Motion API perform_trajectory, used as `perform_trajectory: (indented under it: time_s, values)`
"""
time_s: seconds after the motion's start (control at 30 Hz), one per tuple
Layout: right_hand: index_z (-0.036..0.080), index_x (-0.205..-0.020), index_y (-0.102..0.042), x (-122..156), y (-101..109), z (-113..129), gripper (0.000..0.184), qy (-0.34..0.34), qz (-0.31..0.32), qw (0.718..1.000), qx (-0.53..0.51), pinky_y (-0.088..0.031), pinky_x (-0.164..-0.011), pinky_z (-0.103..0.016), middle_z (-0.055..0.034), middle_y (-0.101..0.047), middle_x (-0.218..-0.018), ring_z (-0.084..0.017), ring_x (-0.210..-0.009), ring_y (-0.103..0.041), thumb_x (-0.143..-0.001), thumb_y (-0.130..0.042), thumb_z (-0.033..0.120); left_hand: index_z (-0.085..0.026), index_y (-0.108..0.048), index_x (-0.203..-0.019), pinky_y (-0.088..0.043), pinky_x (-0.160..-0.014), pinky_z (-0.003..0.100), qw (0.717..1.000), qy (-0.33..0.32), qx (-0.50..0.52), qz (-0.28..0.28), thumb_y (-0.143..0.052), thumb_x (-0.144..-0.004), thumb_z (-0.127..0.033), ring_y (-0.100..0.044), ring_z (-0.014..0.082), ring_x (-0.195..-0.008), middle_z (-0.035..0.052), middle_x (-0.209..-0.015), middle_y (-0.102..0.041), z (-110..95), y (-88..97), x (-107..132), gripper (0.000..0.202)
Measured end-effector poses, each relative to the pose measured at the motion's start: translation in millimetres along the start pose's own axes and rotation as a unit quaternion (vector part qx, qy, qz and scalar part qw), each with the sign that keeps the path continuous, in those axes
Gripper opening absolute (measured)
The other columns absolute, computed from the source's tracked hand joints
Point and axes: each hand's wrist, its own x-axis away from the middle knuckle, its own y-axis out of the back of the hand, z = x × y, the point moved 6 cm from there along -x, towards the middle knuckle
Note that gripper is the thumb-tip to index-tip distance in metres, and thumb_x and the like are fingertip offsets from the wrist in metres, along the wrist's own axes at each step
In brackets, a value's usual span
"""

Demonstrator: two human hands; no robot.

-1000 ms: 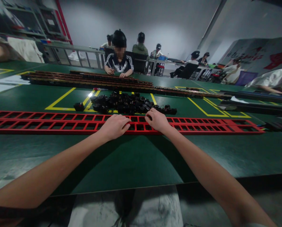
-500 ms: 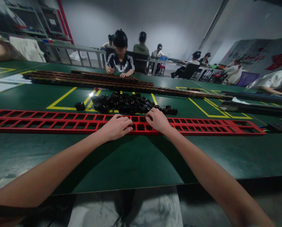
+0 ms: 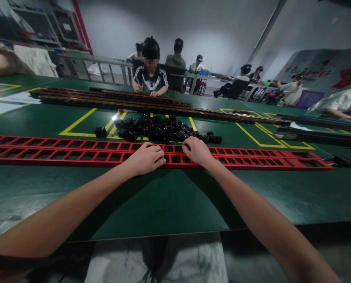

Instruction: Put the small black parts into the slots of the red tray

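A long red frame [image 3: 175,166] with two rows of rectangular openings lies across the green table in front of me. My left hand [image 3: 147,158] rests on it left of centre, fingers curled over its rails. A short gap to the right, my right hand [image 3: 197,151] bends its fingers over the same frame, thumb toward the left hand. Some fingertips are hidden behind the hands and rails. Just beyond the frame lies a heap of small glossy black parts [image 3: 160,129]. One black block [image 3: 100,132] sits apart, left of the heap.
Long dark strips with brownish tops [image 3: 113,98] are stacked farther back. Black rails [image 3: 319,134] lie at the right, and white sheets [image 3: 7,103] at the left. Yellow tape marks the green tabletop [image 3: 169,212]. A co-worker [image 3: 150,80] sits opposite; several others are farther off.
Both hands keep practically the same position on the red frame. The whole view has shifted very slightly; no part has visibly been moved.
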Motion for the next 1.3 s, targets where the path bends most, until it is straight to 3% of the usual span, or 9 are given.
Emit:
perform_trajectory:
  time_s: [1.3]
  values:
    - [0.018, -0.095, -0.066, 0.1, 0.4, 1.1, 0.022, -0.005, 0.01, 1.0, 0.005, -0.042, -0.08, -0.033, -0.008, -0.069, -0.099, -0.021, -0.091, -0.061, -0.098, -0.046, 0.027, -0.02, -0.064, -0.096, -0.033, -0.103, 0.043, 1.0, 0.0, -0.019, 0.014, -0.037, -0.103, -0.043, -0.06, 0.0208, -0.098, 0.0053, -0.104, -0.066, 0.1, -1.5, -0.5, 0.036]
